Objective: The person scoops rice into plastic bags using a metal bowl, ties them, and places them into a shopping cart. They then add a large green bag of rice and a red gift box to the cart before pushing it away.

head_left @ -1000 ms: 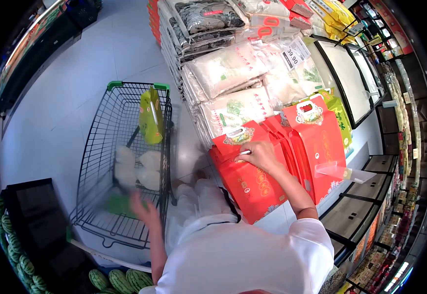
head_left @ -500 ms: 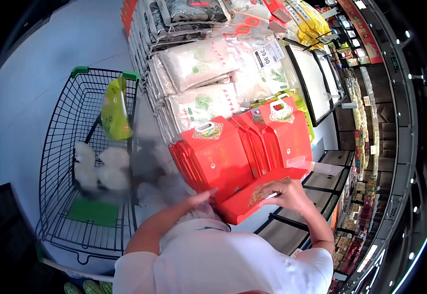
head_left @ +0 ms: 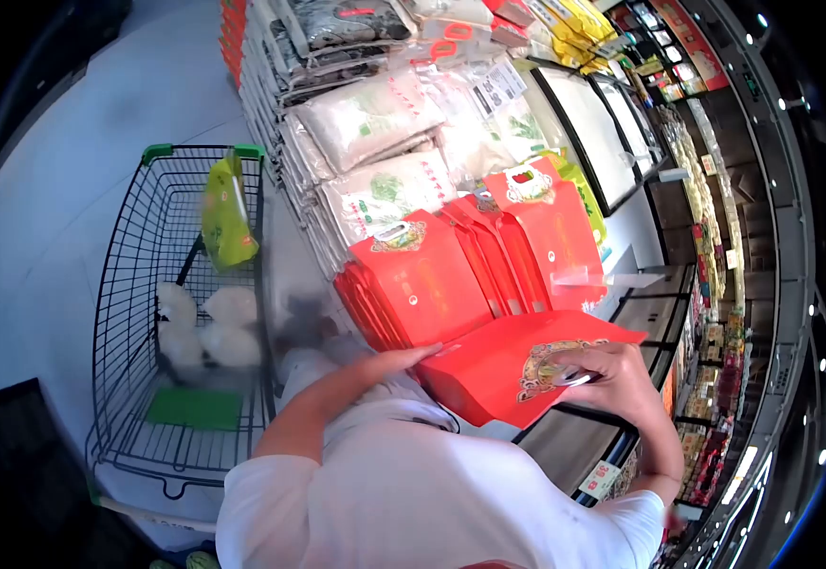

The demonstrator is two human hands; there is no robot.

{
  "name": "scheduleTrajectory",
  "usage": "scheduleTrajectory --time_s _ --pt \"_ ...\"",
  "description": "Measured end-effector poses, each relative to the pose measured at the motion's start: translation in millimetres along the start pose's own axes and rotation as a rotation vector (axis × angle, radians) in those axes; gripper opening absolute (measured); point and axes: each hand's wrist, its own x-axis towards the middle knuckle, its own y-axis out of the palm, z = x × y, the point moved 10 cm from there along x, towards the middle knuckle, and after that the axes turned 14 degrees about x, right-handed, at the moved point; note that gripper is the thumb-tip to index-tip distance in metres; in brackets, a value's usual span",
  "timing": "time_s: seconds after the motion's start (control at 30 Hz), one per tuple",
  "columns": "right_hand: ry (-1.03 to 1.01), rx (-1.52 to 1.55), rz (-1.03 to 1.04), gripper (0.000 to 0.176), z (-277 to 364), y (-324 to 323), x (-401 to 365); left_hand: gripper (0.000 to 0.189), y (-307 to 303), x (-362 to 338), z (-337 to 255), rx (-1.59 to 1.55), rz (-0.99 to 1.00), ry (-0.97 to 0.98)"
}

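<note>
My right hand [head_left: 612, 379] grips the flat red cardboard gift box [head_left: 494, 370] near its handle; my left hand [head_left: 399, 360] lies open against its edge. I fear it could slip sideways and topple the upright red boxes [head_left: 422, 284].

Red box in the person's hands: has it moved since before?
Yes. The red box left the row of standing boxes, coming down toward the person; it now lies nearly flat, right hand at its handle, left hand at its edge.

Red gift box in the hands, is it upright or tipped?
Tipped: the red gift box lies nearly flat, face up, between left hand and right hand; display boxes stand upright.
</note>
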Motion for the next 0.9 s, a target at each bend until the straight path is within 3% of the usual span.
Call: scheduleTrajectory --time_s 0.03,0.07,0.13,0.3,0.4,0.5,0.57,0.63,0.7,0.73,0.83,0.9 --pt "0.023 0.033 -0.037 0.045 5 -6 0 0.056 -9 -11 9 -0.177 -0.079 -0.107" --pt "0.073 0.146 -0.08 0.045 12 -10 3 0.052 -42 53 54 -0.198 -0.006 -0.059" --pt "0.02 0.122 -0.174 0.038 35 -22 13 0.056 -61 7 8 -0.209 -0.02 0.025" --pt "-0.078 0.173 -0.226 0.035 70 -37 37 0.064 -111 -113 -18 -0.608 -0.085 0.323" --pt "-0.29 0.187 -0.206 0.035 107 -34 52 0.069 -148 -152 -3 -0.777 -0.249 0.583" --pt "-0.406 0.224 -0.15 0.037 157 -20 68 0.069 -164 -217 7 -1.072 -0.201 0.985" --pt "-0.487 0.283 -0.119 0.037 199 -5 82 0.07 -160 -287 -33 -0.787 -0.513 1.354" --pt "-0.603 0.308 -0.03 0.034 233 15 94 0.068 -174 -322 -48 -0.769 -0.597 1.525" --pt "-0.702 0.221 0.061 0.033 266 35 108 0.064 -200 -317 -43 -1.063 -0.426 1.52" --pt "-0.699 0.249 0.082 0.033 273 42 120 0.062 -201 -340 -44 -1.077 -0.432 1.587" --pt "-0.63 0.328 0.176 0.035 293 59 164 0.059 -229 -410 -31 -0.545 -1.113 1.432" --pt "-0.558 0.431 0.301 0.037 298 78 191 0.057 -240 -449 -12 -0.201 -1.519 1.184"
